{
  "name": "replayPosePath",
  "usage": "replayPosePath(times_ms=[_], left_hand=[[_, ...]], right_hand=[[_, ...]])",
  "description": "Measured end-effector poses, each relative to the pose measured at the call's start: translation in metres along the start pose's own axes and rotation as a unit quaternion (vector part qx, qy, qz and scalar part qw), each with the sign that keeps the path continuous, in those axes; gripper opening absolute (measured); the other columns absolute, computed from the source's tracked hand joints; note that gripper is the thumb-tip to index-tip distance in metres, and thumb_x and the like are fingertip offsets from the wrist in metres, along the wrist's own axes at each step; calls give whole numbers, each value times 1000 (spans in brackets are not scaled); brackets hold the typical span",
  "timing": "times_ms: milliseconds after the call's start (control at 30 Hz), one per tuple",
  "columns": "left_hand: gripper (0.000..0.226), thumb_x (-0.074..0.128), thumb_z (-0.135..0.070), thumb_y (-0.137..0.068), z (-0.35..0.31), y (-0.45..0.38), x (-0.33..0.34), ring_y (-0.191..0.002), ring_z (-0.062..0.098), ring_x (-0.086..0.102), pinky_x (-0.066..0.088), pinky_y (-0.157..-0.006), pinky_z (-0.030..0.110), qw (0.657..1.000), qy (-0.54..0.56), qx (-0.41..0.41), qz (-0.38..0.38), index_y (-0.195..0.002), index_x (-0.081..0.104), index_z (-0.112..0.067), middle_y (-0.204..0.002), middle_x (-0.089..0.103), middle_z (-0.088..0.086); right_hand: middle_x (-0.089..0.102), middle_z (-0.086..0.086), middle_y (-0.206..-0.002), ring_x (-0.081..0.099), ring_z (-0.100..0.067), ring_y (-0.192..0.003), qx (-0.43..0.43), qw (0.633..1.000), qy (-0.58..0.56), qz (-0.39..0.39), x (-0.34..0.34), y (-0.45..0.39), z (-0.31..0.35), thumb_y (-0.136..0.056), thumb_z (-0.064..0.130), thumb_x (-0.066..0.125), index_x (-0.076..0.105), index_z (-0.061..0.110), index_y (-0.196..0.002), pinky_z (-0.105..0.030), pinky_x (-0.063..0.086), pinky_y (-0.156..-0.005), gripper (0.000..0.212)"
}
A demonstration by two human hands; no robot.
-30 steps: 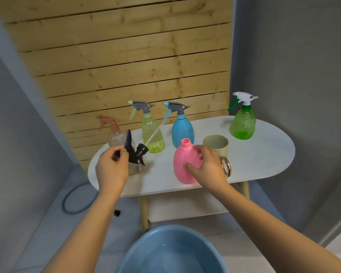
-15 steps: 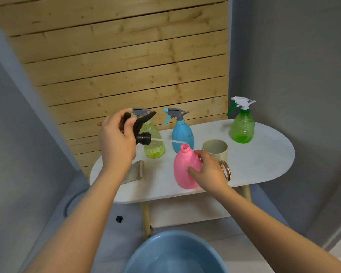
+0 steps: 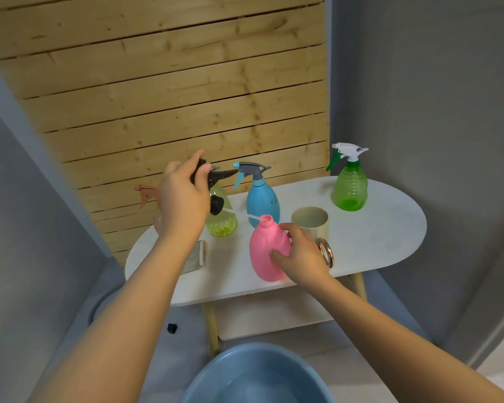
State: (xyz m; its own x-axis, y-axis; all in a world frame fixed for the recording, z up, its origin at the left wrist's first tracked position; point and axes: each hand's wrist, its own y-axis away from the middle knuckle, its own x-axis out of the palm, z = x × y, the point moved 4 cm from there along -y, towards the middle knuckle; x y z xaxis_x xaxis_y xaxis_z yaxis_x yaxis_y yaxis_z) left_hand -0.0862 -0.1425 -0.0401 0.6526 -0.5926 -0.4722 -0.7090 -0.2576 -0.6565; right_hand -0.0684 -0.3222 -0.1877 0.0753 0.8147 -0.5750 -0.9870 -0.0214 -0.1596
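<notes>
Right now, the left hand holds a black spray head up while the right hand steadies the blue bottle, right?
Not quite. The head view shows the right hand steadying the pink bottle; the blue bottle stands untouched behind it. The left hand does hold the black spray head up.

2 bare forearms (uncovered as far as they show), left hand [image 3: 184, 199] and right hand [image 3: 304, 258] likewise bare.

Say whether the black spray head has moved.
Yes. The black spray head rose off the table and rightward, now before the top of the yellow bottle.
</notes>
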Motion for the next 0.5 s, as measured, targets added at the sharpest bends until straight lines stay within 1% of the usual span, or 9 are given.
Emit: replayPosePath(times_ms=[67, 100, 200, 267, 300, 367, 467, 500], left_hand=[[36, 47, -19, -98, -12, -9, 16, -99, 22, 52, 30, -79, 14, 999, -10, 2, 36, -133, 54, -12, -111, 52, 12], [37, 47, -19, -98, -18, -13, 26, -104, 24, 52, 28, -79, 13, 998, -18, 3, 64, -134, 52, -11, -116, 52, 14], [39, 44, -19, -100, -26, -15, 64, -117, 26, 48, 29, -87, 15, 985, -43, -6, 166, -138, 48, -14, -127, 48, 14], [40, 43, -16, -100, -24, -9, 89, -118, 26, 48, 29, -82, 14, 968, -60, 4, 242, -139, 46, -15, -131, 48, 16], [42, 44, -14, -99, -21, -5, 100, -119, 27, 48, 31, -83, 15, 958, -65, 11, 280, -141, 44, -16, -132, 48, 17], [49, 45, -14, -98, -14, 3, 114, -124, 29, 43, 32, -94, 22, 939, -63, 10, 337, -145, 36, -23, -134, 45, 17], [63, 49, -11, -96, -8, 7, 117, -138, 30, 27, 23, -111, 29, 917, -49, 2, 395, -149, 22, -34, -144, 33, 17], [68, 50, -10, -96, -8, 7, 116, -142, 28, 19, 19, -113, 29, 908, -49, 7, 416, -150, 17, -36, -150, 27, 16]], right_hand=[[53, -1, -122, 53, -20, -108, 2, 1000, -10, -4, 1, -2, -1, -80, 27, 64, 44, 23, -129, -36, 49, -84, 53], [53, -1, -122, 53, -20, -108, 4, 1000, -16, -4, 2, -2, -1, -79, 28, 66, 44, 23, -129, -37, 50, -85, 55], [54, 0, -118, 53, -19, -106, 10, 999, -35, -3, 3, -4, -2, -77, 28, 70, 45, 23, -126, -37, 50, -85, 55], [53, 1, -116, 52, -18, -106, 10, 999, -48, -7, 3, -6, -3, -76, 26, 71, 46, 23, -125, -36, 49, -84, 55], [52, 1, -115, 52, -18, -106, 10, 999, -53, -8, 3, -7, -3, -76, 26, 71, 46, 23, -125, -34, 49, -85, 55], [52, 2, -116, 51, -17, -107, 10, 998, -57, -8, 4, -8, -5, -76, 26, 71, 46, 23, -125, -33, 47, -86, 55], [52, 3, -117, 51, -17, -107, 16, 998, -60, -6, 5, -11, -8, -75, 30, 72, 45, 24, -125, -34, 48, -86, 57], [52, 3, -117, 51, -16, -107, 19, 998, -60, -5, 5, -11, -9, -74, 32, 73, 45, 25, -125, -34, 49, -86, 59]])
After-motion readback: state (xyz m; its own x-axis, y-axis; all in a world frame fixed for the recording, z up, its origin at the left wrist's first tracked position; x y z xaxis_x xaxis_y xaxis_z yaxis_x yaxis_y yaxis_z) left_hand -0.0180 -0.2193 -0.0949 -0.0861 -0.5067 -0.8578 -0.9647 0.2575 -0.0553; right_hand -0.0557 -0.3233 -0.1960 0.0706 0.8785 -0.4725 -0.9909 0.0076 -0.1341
